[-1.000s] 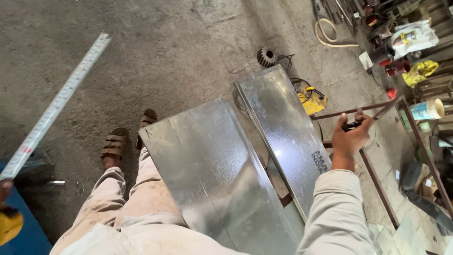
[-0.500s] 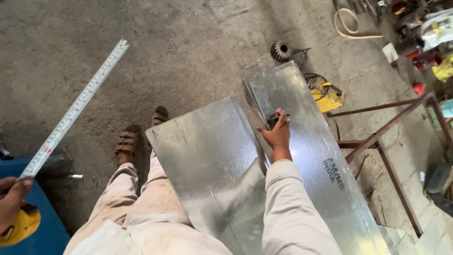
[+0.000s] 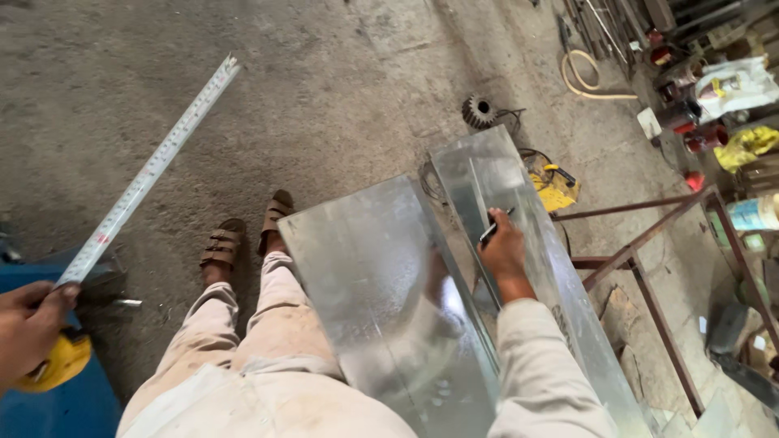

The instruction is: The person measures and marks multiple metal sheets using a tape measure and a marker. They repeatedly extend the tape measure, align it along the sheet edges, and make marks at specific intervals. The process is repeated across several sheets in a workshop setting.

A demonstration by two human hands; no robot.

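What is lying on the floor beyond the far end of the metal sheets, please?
A toothed gear and a yellow tool lie past the metal sheets. Floor beneath them is hidden.

The left hand (image 3: 28, 328) is cut by the frame's left edge, and its fingers cover much of the yellow tape measure case (image 3: 50, 365). Below the right hand (image 3: 505, 247), the two metal sheets (image 3: 389, 300) run out of the bottom edge. Only the dark tip of the marker (image 3: 493, 229) shows above that hand. Far right of it, the shelf clutter (image 3: 730, 97) is too small to identify.
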